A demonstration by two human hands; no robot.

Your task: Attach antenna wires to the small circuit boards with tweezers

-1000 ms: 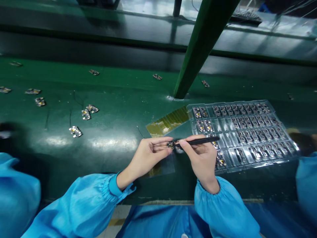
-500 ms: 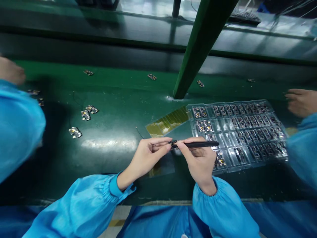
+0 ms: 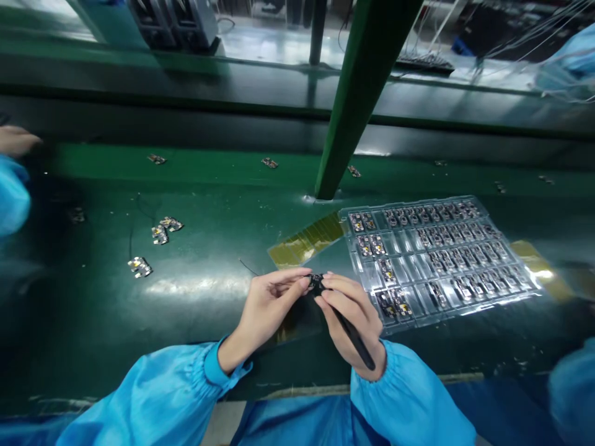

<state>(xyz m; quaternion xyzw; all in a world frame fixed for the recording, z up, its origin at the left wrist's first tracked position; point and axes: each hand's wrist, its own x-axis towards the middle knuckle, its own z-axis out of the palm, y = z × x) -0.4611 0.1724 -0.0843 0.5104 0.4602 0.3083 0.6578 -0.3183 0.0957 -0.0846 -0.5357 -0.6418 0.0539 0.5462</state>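
A small dark circuit board point(image 3: 316, 284) is pinched at its left edge by my left hand point(image 3: 274, 297). A thin wire point(image 3: 248, 267) sticks out to the left beyond that hand. My right hand point(image 3: 356, 316) has its fingertips at the board's right edge and also grips a black pen-like tool point(image 3: 356, 339), whose thick end points down toward the wrist. The tool's tip is hidden by the fingers. Just behind my hands lies a sheet of amber tape strips point(image 3: 307, 240). To the right is a clear plastic tray point(image 3: 421, 297) holding rows of small boards, with some bare slots.
Loose boards point(image 3: 140, 267) with wires lie at the left. More boards point(image 3: 269, 162) lie along the far strip. A green post point(image 3: 346, 111) rises behind the tray. Another amber sheet point(image 3: 542, 269) is right of the tray. A person's hand point(image 3: 18, 141) is at the far left.
The black tool has swung from level to pointing down toward my right wrist, and my right fingers have shifted on the board. The view has tilted up. The neighbouring people's arms have drawn back.
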